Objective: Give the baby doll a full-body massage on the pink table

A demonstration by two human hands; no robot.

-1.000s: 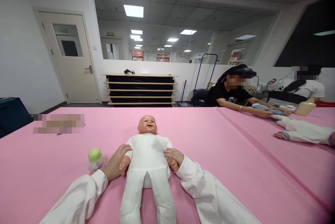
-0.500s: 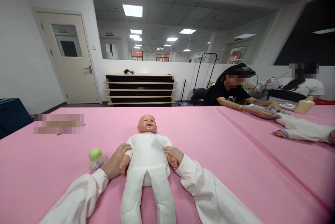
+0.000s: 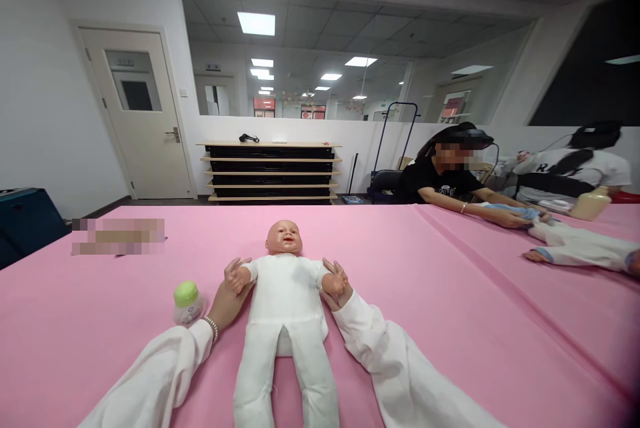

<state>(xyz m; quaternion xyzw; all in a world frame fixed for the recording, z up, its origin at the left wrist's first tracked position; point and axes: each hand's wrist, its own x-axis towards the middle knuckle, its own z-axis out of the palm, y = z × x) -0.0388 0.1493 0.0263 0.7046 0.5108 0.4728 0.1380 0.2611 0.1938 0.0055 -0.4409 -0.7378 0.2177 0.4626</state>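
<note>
A baby doll (image 3: 286, 291) in a white cloth body lies on its back in front of me, head away from me and legs towards me. My left hand (image 3: 229, 301) is closed round the doll's forearm on the left, with its fingers partly hidden behind that arm. On the other side my right hand (image 3: 334, 298) holds the opposite forearm in the same way, fingertips showing above it. Both doll arms are raised out to the sides, their small hands turned up. Beside my left wrist stands a clear jar with a green lid (image 3: 187, 295).
A pink cloth (image 3: 400, 261) covers the table, with a raised fold on the right. There, a co-worker (image 3: 445, 175) handles another doll (image 3: 575, 238) in white and blue clothing. A beige bottle (image 3: 591, 203) stands beyond it. A blurred-out item (image 3: 120, 236) lies at the far left.
Both doll forearms have gone from hanging down beside the body to raised outwards. My hands have shifted from lying over the arms to gripping them from below and behind.
</note>
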